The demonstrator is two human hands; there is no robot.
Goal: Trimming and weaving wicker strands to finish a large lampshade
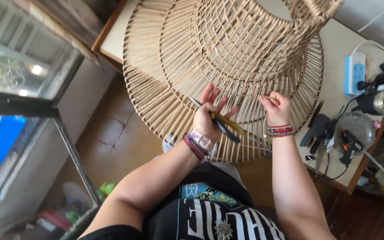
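Both hands on wicker lampshade point(227, 58) — left point(208, 119) gripping pliers point(222, 125), right point(275, 108) pinching a strand — glue gun point(346, 144) and power strip point(355, 73) beside.

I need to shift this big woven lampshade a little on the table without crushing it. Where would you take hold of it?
Grip the woven lampshade at its wide outer rim, coming from the near edge that overhangs the table. There the spokes end in a firmer band, while the open weave higher up looks easier to bend. The left hand, holding pliers, and right hand work there.

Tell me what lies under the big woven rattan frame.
The woven rattan frame rests on a pale table; its near edge overhangs brown floor tiles. The tabletop beneath it is mostly hidden by weave.
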